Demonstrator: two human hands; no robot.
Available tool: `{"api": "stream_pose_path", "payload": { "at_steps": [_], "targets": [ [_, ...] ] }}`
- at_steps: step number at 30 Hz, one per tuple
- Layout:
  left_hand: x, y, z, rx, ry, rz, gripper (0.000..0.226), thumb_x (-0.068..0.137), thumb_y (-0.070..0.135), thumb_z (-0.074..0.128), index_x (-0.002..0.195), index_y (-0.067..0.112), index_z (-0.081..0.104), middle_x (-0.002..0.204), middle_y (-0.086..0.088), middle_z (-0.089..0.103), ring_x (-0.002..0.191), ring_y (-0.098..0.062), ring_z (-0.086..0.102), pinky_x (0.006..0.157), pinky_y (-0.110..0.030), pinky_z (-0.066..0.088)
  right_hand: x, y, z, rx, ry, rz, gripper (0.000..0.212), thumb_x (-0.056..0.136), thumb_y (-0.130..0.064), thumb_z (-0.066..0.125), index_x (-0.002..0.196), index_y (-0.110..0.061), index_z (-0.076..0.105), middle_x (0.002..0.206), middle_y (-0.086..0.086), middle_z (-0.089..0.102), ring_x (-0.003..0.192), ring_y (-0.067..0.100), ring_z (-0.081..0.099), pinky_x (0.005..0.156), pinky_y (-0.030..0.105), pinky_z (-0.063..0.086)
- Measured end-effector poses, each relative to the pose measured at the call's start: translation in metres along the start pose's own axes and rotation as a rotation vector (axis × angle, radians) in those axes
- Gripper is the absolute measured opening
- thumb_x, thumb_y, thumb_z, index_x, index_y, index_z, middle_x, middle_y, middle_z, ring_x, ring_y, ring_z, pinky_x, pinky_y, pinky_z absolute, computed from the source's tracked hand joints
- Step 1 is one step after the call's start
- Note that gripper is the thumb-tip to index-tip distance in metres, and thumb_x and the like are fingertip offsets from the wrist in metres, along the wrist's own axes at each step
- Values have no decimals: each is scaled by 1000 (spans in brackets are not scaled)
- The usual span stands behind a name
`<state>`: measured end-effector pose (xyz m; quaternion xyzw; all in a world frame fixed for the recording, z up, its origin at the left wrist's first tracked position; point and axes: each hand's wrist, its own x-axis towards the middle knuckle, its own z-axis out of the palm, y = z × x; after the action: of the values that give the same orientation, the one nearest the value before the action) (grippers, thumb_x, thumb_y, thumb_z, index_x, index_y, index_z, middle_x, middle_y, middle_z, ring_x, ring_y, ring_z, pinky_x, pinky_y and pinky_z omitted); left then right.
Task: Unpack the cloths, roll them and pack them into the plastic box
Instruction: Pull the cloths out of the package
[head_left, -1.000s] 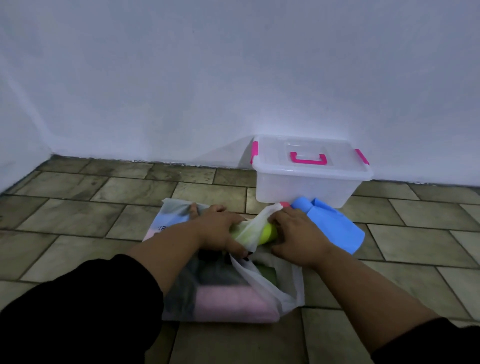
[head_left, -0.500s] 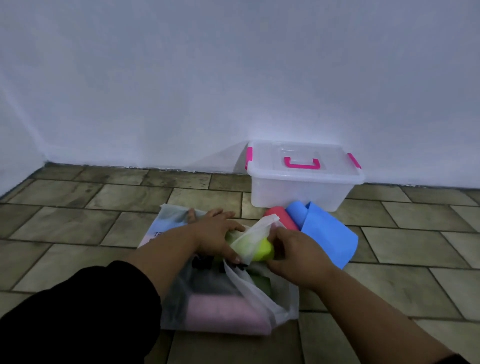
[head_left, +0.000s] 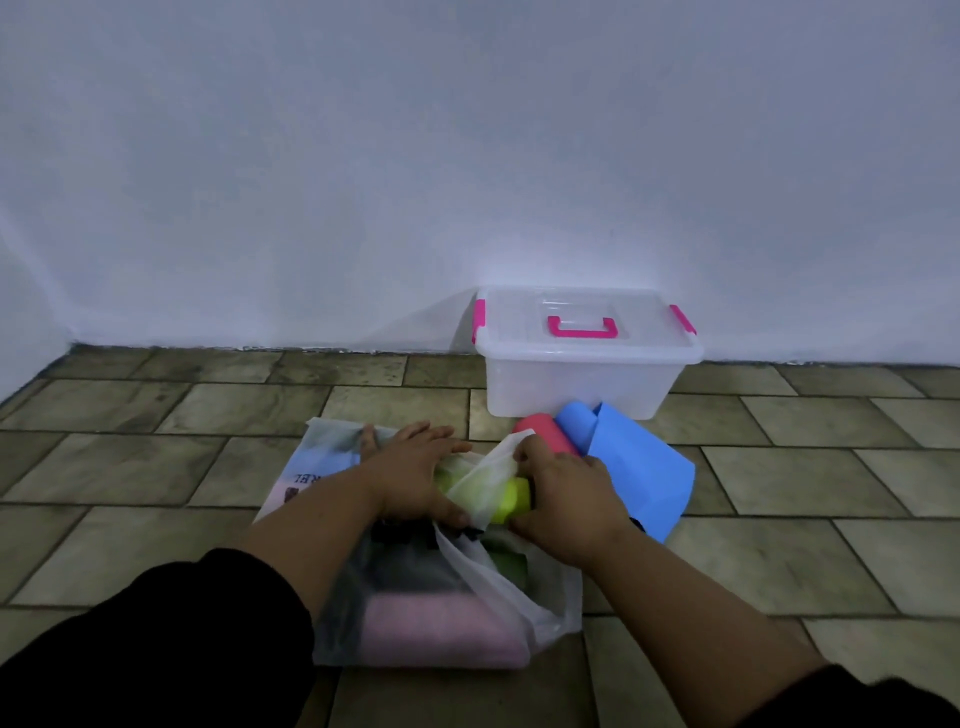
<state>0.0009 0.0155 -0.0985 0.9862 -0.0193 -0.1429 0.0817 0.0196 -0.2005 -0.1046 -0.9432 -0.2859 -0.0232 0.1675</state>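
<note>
Now the right hand (head_left: 566, 501) curls round the green cloth (head_left: 511, 496) at the bag (head_left: 483, 577) mouth. The left hand (head_left: 415, 478) presses flat, fingers straight, on the bag.

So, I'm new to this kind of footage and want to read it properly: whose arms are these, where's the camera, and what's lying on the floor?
There is no machine here. A person wears one camera on the head, looking down at their own arms. The left hand presses flat on a translucent plastic bag of cloths on the tiled floor. The right hand grips a yellow-green cloth at the bag's mouth. Beside them lie a red rolled cloth and a blue cloth. Behind stands the plastic box, lid on.
</note>
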Motion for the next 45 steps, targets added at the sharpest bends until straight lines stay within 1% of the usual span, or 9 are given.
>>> {"api": "stream_pose_path", "payload": {
  "at_steps": [4, 10, 17, 20, 29, 32, 34, 38, 45],
  "targets": [
    [0, -3, 1, -54, 6, 16, 98, 60, 70, 65, 143, 48, 18, 158, 16, 7, 145, -11, -2, 104, -65, -15, -22, 0, -12, 32, 53, -10, 56, 58, -56, 63, 106, -32, 48, 88, -14, 56, 87, 16, 55, 75, 32, 34],
    [3, -5, 5, -44, 30, 24, 99, 57, 71, 65, 143, 50, 19, 158, 16, 8, 145, -12, -2, 103, -66, -15, -44, 29, -62, 499, 180, 94, 46, 59, -7, 77, 86, -41, 62, 93, -6, 59, 84, 7, 57, 73, 18, 45],
    [3, -7, 9, -17, 32, 24, 99, 55, 74, 63, 142, 51, 19, 157, 17, 7, 145, -13, -3, 102, -65, -17, -35, 101, -78, 1160, 498, 486, 36, 77, 10, 61, 82, -25, 63, 90, 8, 63, 80, 26, 62, 67, 36, 57],
    [2, -6, 8, -17, 31, 30, 99, 56, 73, 64, 142, 50, 21, 157, 17, 7, 145, -13, -3, 102, -66, -17, -28, 112, -56, 955, 607, 645, 30, 73, 2, 68, 84, -25, 60, 89, 10, 61, 78, 27, 58, 63, 31, 48],
    [-20, 24, 2, -107, 75, 10, 100, 72, 67, 59, 145, 46, -6, 157, 16, -11, 145, -17, -10, 104, -70, -9, -36, 85, -39, 181, 405, 458, 38, 68, -10, 76, 105, -11, 66, 107, 20, 56, 97, 36, 57, 81, 35, 41],
    [-38, 39, 14, -26, 74, 53, 104, 67, 81, 46, 137, 50, -24, 155, 17, -21, 143, -18, -18, 101, -69, -13, -44, 40, -45, 283, 390, 160, 30, 67, -12, 78, 94, -19, 68, 97, 0, 62, 85, 10, 54, 76, 14, 38],
    [-52, 36, 18, 58, 42, 67, 107, 64, 84, 45, 134, 52, -30, 153, 16, -28, 141, -21, -25, 99, -71, -14, -50, 9, -44, 399, 84, 95, 23, 72, -21, 76, 88, -34, 66, 85, -17, 63, 75, -3, 55, 67, 3, 37],
    [-75, 22, 26, 62, -20, -29, 104, 67, 83, 45, 134, 52, -29, 151, 14, -30, 141, -22, -25, 99, -73, -11, -49, -22, -33, 284, -406, 29, 33, 79, -34, 68, 112, -34, 64, 102, -19, 62, 91, 2, 58, 66, 11, 41],
    [-89, 22, 47, -27, 119, -57, 99, 68, 84, 40, 137, 53, -24, 154, 15, -23, 140, -15, -25, 104, -68, -9, -35, -35, -30, 261, -558, 66, 53, 72, -25, 71, 122, -30, 59, 115, -3, 63, 96, 12, 60, 74, 21, 48]
  ]
}}
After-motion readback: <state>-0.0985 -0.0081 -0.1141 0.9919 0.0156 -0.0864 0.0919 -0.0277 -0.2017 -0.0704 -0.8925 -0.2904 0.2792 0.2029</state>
